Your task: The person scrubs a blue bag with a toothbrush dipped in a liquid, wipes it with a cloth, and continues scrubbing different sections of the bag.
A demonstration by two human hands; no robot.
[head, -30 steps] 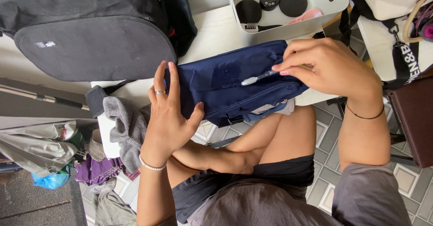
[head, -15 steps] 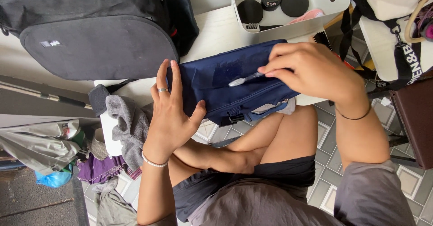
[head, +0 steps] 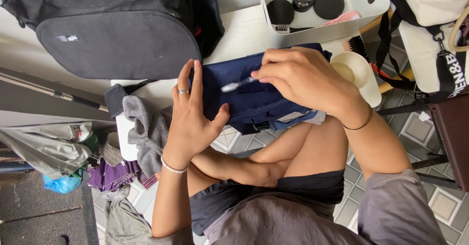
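I see my left hand [head: 193,115] pressing flat on the navy bag [head: 254,96] while my right hand [head: 303,81] pinches a small brush [head: 237,85]; a hard stroke could slide the bag off the table edge [head: 239,35].

White table [head: 244,32] bore black backpack [head: 117,35], navy bag [head: 254,98], white tray [head: 332,25], grey towel [head: 146,127], cream bowl [head: 354,69].

Tight room on the tabletop [head: 244,35]

The black backpack [head: 117,40] fills the tabletop's far left, just beside the navy bag [head: 259,98]; the white tray [head: 322,25] of tins and brushes blocks the far right corner. A bare strip of tabletop lies open between backpack and tray. The cream cup [head: 354,69] crowds the right edge, and the grey cloth [head: 144,127] drapes the near left edge.
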